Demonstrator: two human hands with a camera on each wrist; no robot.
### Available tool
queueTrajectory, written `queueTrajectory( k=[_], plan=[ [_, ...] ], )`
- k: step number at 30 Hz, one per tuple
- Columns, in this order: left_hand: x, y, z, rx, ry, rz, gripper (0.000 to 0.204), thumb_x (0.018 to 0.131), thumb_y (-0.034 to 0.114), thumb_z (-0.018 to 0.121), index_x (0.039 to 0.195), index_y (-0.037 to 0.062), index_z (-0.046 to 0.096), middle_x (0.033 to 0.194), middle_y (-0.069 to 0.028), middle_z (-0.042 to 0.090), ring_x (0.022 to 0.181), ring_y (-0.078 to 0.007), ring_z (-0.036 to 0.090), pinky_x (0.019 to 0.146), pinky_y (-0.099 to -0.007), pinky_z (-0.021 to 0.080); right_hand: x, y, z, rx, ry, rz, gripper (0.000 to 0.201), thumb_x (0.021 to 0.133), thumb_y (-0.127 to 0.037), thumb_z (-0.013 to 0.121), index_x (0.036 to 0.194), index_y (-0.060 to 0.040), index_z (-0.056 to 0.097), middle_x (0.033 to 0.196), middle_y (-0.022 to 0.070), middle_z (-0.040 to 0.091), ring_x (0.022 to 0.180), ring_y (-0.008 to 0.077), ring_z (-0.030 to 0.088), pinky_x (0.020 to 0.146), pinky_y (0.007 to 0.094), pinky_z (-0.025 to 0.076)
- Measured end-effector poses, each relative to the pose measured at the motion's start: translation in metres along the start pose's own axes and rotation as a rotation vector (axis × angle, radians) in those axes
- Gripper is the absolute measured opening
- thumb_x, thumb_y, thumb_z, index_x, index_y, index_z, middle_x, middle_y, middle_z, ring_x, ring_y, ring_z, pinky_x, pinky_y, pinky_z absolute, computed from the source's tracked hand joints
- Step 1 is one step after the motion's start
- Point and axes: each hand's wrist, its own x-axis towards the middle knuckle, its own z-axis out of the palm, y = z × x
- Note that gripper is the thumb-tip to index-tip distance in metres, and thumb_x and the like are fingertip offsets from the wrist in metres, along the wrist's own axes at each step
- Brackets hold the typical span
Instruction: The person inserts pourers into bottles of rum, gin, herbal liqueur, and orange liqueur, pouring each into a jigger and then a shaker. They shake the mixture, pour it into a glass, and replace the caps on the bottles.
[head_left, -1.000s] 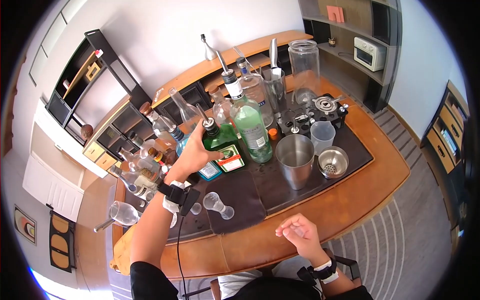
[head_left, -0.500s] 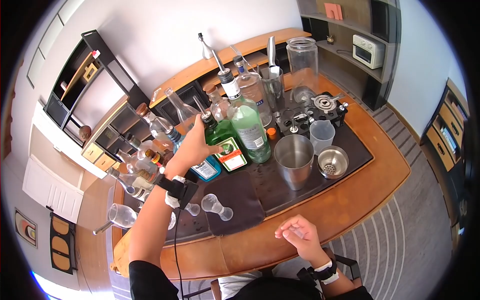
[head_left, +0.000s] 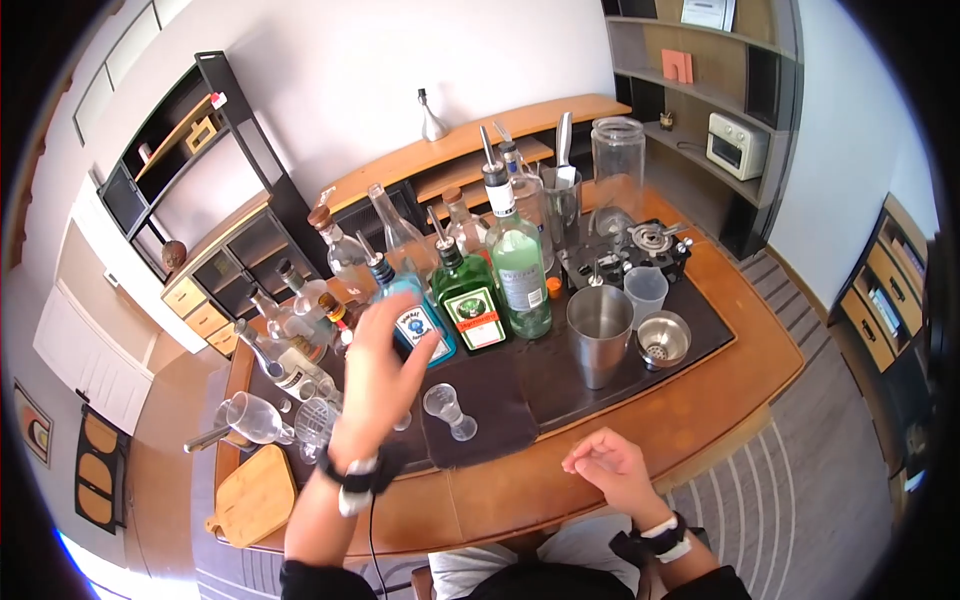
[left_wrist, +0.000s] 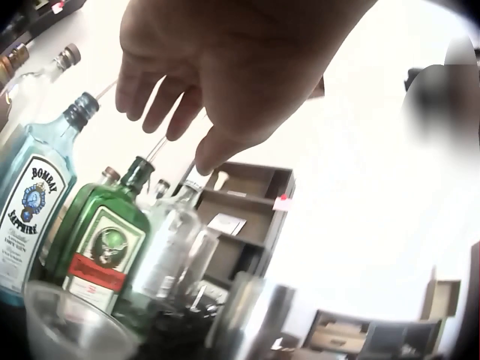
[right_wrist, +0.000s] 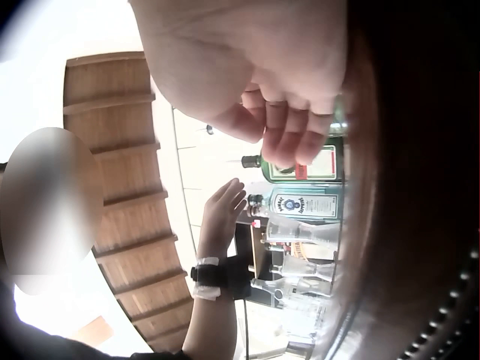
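The left hand [head_left: 378, 385] is raised in front of the blue Bombay bottle [head_left: 415, 322], fingers extended and holding nothing. Beside that bottle stands the green square bottle [head_left: 470, 308] with a metal pourer, upright on the dark mat. In the left wrist view the hand [left_wrist: 217, 75] hangs above both bottles, apart from them. A small clear hourglass-shaped jigger [head_left: 450, 412] stands on the mat near the hand. The right hand [head_left: 612, 468] hovers at the table's front edge, empty, its fingers loosely curled. A metal shaker tin [head_left: 598, 340] stands beyond it.
A pale green bottle [head_left: 522, 285] stands right of the green one, with more bottles to the left. A strainer cup [head_left: 663, 340], plastic cup [head_left: 646, 290] and large glass jar [head_left: 618, 165] are on the right. Wine glass [head_left: 252, 418] and wooden board [head_left: 256, 497] lie at the left.
The left hand has let go of the green bottle and moved back toward the body. The green bottle remains standing. The head view has shifted, and the right hand stays near the table edge.
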Motion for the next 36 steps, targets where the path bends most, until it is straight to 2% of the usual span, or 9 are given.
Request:
queueTrajectory(
  k=[3, 7, 11, 13, 17, 18, 22, 27, 36],
  plan=[
    [-0.074, 0.021, -0.04, -0.249, 0.098, -0.179, 0.004, 0.094, -0.002, 0.066, 0.094, -0.0017, 0.063, 0.089, -0.0087, 0.067, 0.081, -0.0151, 0.062, 0.076, -0.0295, 0.05, 0.025, -0.097, -0.005, -0.497, -0.166, -0.314, 0.005, 0.099, -0.001, 0.063, 0.103, -0.0011, 0.062, 0.101, 0.0093, 0.07, 0.093, 0.0143, 0.065, 0.086, 0.0316, 0.054],
    [-0.188, 0.017, -0.028, -0.661, 0.07, -0.527, 0.048, 0.11, 0.023, 0.049, 0.067, 0.0031, 0.048, 0.063, -0.0014, 0.05, 0.058, -0.0095, 0.044, 0.055, -0.028, 0.036, 0.12, -0.166, -0.02, -0.574, 0.127, -0.521, 0.004, 0.1, -0.005, 0.063, 0.101, -0.0007, 0.065, 0.093, 0.0035, 0.066, 0.086, 0.0093, 0.062, 0.076, 0.0253, 0.051],
    [-0.264, 0.001, -0.001, -0.586, 0.161, -0.761, 0.046, 0.111, 0.023, 0.047, 0.069, 0.0049, 0.05, 0.058, 0.0033, 0.042, 0.055, -0.0061, 0.038, 0.05, -0.0277, 0.029, 0.251, -0.142, -0.103, -1.048, -0.06, -0.327, 0.006, 0.091, -0.003, 0.068, 0.094, -0.0001, 0.072, 0.086, 0.0072, 0.074, 0.077, 0.0123, 0.067, 0.072, 0.0298, 0.054],
    [-0.278, -0.001, 0.0, -0.487, 0.196, -0.745, 0.042, 0.111, 0.022, 0.047, 0.074, 0.004, 0.055, 0.058, 0.0009, 0.047, 0.053, -0.0083, 0.042, 0.049, -0.0288, 0.032, 0.268, -0.132, -0.111, -1.191, -0.126, -0.067, 0.01, 0.087, -0.006, 0.073, 0.095, -0.0013, 0.074, 0.082, 0.0083, 0.076, 0.075, 0.0162, 0.071, 0.07, 0.0322, 0.056],
    [-0.274, -0.001, 0.007, -0.228, 0.236, -0.626, 0.033, 0.109, 0.019, 0.05, 0.084, 0.003, 0.064, 0.06, -0.0073, 0.058, 0.049, -0.0165, 0.051, 0.05, -0.0318, 0.04, 0.285, -0.116, -0.118, -1.23, -0.307, 0.117, 0.012, 0.087, -0.004, 0.073, 0.099, -0.0014, 0.075, 0.082, 0.0054, 0.073, 0.068, 0.0113, 0.065, 0.064, 0.0295, 0.052],
    [-0.27, 0.002, 0.007, -0.17, 0.211, -0.608, 0.027, 0.106, 0.016, 0.052, 0.086, 0.0035, 0.066, 0.064, -0.0131, 0.063, 0.05, -0.0255, 0.059, 0.052, -0.0345, 0.046, 0.288, -0.11, -0.121, -1.221, -0.314, 0.097, 0.011, 0.086, -0.003, 0.073, 0.097, -0.0008, 0.075, 0.076, 0.0049, 0.071, 0.061, 0.0106, 0.062, 0.06, 0.0298, 0.051],
    [-0.269, 0.004, 0.007, -0.053, 0.103, -0.605, 0.023, 0.102, 0.011, 0.056, 0.082, 0.0058, 0.066, 0.065, -0.013, 0.065, 0.051, -0.0326, 0.061, 0.05, -0.0387, 0.047, 0.285, -0.109, -0.115, -1.312, -0.286, -0.051, 0.007, 0.087, -0.002, 0.068, 0.091, 0.0013, 0.072, 0.077, 0.0113, 0.072, 0.069, 0.0193, 0.068, 0.065, 0.0349, 0.053],
    [-0.27, 0.004, 0.008, -0.038, 0.088, -0.582, 0.023, 0.101, 0.011, 0.057, 0.08, 0.0065, 0.066, 0.062, -0.0124, 0.062, 0.05, -0.0324, 0.06, 0.049, -0.0392, 0.045, 0.281, -0.109, -0.108, -1.471, -0.351, -0.174, 0.009, 0.086, -0.006, 0.072, 0.089, 0.0025, 0.069, 0.081, 0.0201, 0.071, 0.076, 0.0306, 0.071, 0.072, 0.0388, 0.055],
    [-0.268, 0.005, 0.008, -0.03, 0.124, -0.539, 0.024, 0.1, 0.011, 0.06, 0.077, 0.007, 0.065, 0.058, -0.0114, 0.059, 0.048, -0.0316, 0.058, 0.047, -0.0389, 0.044, 0.288, -0.095, -0.126, -1.396, -0.35, -0.012, 0.013, 0.084, -0.004, 0.078, 0.096, -0.0007, 0.073, 0.088, 0.014, 0.077, 0.081, 0.0242, 0.074, 0.075, 0.0346, 0.057]
  ],
)
